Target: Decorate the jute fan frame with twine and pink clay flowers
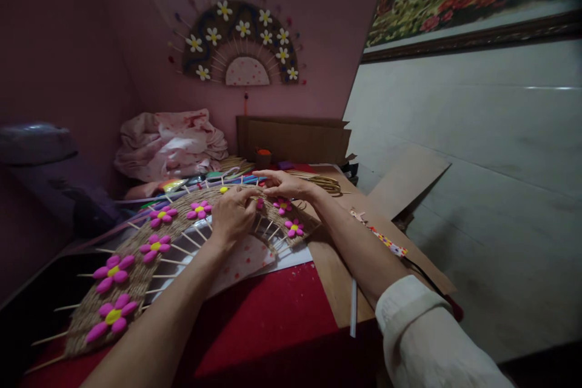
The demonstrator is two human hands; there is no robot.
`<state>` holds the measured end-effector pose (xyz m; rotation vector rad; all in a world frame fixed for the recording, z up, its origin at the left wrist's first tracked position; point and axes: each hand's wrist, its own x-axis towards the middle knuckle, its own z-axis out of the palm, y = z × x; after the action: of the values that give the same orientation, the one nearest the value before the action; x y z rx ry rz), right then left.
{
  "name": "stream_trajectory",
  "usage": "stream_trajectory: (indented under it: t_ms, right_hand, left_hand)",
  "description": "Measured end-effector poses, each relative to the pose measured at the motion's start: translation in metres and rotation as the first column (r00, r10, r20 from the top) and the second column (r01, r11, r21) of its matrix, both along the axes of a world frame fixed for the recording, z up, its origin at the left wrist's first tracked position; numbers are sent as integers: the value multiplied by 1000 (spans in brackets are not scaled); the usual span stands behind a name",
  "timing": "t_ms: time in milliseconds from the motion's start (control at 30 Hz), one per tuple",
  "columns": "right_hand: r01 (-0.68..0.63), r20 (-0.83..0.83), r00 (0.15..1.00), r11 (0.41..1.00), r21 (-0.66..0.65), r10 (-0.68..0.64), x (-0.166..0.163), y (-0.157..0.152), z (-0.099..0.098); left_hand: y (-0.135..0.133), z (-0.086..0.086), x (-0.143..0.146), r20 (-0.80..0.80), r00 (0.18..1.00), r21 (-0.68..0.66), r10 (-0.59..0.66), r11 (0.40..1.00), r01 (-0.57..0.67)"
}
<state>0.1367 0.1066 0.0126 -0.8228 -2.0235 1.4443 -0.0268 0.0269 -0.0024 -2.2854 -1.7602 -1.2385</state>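
A large half-round fan (177, 233) of coiled brown twine over thin wooden sticks lies across the table. Pink five-petal flowers with yellow centres, such as the near-left flower (113, 317), are set along its band. My left hand (234, 215) rests over the top of the band with its fingers curled inward; their tips are mostly hidden. Just left of its knuckles lies a small yellow disc (224, 190). My right hand (284, 185) hovers at the band's far edge, fingers stretched leftward and apart. Beneath the hands, a pink petal piece (259, 203) partly shows.
A red cloth (273, 315) and a brown board (334, 282) cover the table. Behind are bundled pink fabric (170, 142), cardboard (295, 140) and coiled cord (321, 182). A finished fan (243, 27) with white flowers hangs on the pink panel. A white strip (353, 306) overhangs the board's edge.
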Motion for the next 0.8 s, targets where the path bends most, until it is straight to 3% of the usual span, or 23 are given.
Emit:
stream_trajectory:
  t_ms: [433,800]
  right_hand:
    - [2,231,972,983,182,-45,-10,-12,10]
    - [-3,209,977,980,201,-40,-11,-12,9]
  left_hand:
    - [-2,1,1,-124,992,-51,25,998,-31]
    - [-1,2,1,-156,988,-75,24,997,-36]
